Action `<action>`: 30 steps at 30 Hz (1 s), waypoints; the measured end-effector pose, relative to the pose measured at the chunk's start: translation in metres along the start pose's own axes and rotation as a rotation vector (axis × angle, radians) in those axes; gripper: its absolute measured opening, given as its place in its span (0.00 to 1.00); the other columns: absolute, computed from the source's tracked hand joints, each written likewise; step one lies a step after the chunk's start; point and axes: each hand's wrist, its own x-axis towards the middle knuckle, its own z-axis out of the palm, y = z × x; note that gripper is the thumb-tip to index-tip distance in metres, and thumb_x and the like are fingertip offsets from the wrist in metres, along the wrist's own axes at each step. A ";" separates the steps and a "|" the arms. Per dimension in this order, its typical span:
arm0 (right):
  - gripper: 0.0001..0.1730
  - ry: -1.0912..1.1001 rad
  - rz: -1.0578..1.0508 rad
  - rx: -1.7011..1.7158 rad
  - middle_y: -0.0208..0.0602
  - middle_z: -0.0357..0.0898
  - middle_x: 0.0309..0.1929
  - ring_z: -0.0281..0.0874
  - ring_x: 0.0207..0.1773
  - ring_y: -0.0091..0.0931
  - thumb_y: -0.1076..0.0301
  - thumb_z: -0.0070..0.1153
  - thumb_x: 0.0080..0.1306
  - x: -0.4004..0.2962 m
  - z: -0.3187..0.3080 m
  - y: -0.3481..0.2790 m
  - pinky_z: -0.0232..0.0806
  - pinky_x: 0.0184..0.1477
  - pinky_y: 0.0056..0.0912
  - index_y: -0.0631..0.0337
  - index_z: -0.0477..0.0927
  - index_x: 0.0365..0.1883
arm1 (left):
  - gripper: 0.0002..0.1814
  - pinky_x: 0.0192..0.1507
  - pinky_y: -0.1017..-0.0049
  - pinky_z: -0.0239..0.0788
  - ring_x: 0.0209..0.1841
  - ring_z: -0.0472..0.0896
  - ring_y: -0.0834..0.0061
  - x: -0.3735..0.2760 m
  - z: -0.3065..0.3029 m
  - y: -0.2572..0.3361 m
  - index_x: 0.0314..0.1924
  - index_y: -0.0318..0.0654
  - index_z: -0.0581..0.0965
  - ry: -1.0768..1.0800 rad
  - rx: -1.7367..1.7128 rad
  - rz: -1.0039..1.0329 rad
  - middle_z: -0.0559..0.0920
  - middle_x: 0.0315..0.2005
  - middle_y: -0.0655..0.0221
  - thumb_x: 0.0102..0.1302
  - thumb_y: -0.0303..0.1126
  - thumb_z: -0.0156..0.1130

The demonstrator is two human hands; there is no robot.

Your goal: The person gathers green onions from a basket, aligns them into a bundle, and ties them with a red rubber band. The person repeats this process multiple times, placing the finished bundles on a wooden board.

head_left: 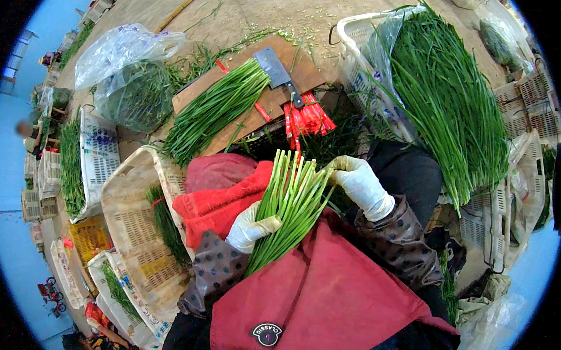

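Note:
My left hand [251, 227], in a white glove, is closed around a loose bunch of garlic chives [286, 205]. The bunch lies over my lap, pale cut ends pointing away from me. At the right side of those ends, the gloved fingers of my right hand [361, 184] pinch a stalk or two. A red cloth [225, 198] lies beside my left hand. Ahead, a wooden board [308, 66] carries a second bunch of chives [220, 106], held by a red tie, and a cleaver [272, 67]. Red tie strips [308, 119] are piled at the board's near edge.
A white crate [356, 51] heaped with loose chives [446, 88] stands at front right. On the left are a beige crate [138, 215] with a tied bunch inside, another chive crate [98, 143] and a filled plastic bag [132, 84]. Other people are at the far left edge.

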 end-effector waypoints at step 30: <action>0.45 -0.462 -0.071 0.701 0.46 0.80 0.54 0.77 0.57 0.33 0.62 0.65 0.61 -0.018 0.047 -0.033 0.67 0.62 0.39 0.67 0.59 0.72 | 0.28 0.58 0.72 0.68 0.53 0.77 0.75 0.013 0.012 -0.002 0.60 0.32 0.71 0.008 0.297 -0.119 0.79 0.52 0.68 0.65 0.38 0.67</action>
